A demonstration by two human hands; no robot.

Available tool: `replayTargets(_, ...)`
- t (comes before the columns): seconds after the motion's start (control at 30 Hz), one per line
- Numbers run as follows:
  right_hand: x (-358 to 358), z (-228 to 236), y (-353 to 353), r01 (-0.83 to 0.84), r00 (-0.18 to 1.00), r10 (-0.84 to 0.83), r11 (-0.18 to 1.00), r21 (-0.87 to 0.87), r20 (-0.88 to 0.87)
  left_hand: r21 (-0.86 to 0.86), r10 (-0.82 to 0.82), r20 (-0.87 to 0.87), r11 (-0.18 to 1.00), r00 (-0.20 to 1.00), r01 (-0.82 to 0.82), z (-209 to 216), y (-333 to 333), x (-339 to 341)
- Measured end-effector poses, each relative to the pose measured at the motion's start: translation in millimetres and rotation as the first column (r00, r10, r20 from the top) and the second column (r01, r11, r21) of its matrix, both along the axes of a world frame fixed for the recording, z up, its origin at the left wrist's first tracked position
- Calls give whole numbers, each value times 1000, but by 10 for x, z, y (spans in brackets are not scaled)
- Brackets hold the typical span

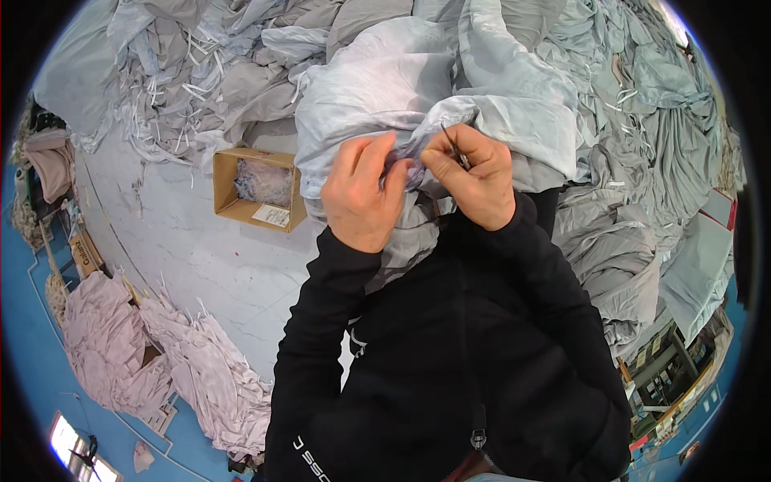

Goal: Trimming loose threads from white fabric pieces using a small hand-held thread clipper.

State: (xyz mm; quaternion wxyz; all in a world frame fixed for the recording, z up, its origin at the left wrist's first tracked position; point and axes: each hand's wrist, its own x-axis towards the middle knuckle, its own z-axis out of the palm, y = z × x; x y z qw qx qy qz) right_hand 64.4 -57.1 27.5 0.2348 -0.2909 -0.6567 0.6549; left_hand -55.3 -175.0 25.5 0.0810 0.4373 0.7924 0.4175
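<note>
Pale blue-grey cloth (385, 72) lies bunched in front of me, draped toward my lap. My left hand (361, 193) is closed at its near edge, thumb and fingers pinching a fold of the cloth. Close by on the right, my right hand (478, 177) is curled around a slim dark pointed tool, which looks like thread snips (450, 138). Its tip sticks up past the fingers, and the rest is mostly hidden in the palm. The thumb and forefinger of that hand meet near the cloth fold between both hands.
An open cardboard box (221, 189) holding wispy thread scraps stands left of the cloth on a white marbled surface (193, 257). Grey fabric with white ties (217, 88) is heaped at the far left. More grey fabric (634, 185) piles up on the right. Pinkish cloth (201, 361) lies lower left.
</note>
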Motion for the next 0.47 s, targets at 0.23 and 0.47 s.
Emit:
replayTargets(0.23, -58, 151, -124, -142, 984, 159, 972, 185, -79, 151, -68, -76, 985, 995, 79, 23, 25, -75)
replayTargets(0.47, 0, 190, -53, -202, 972, 132, 893, 403, 195, -19, 151, 242, 988, 958, -151, -10, -207, -72)
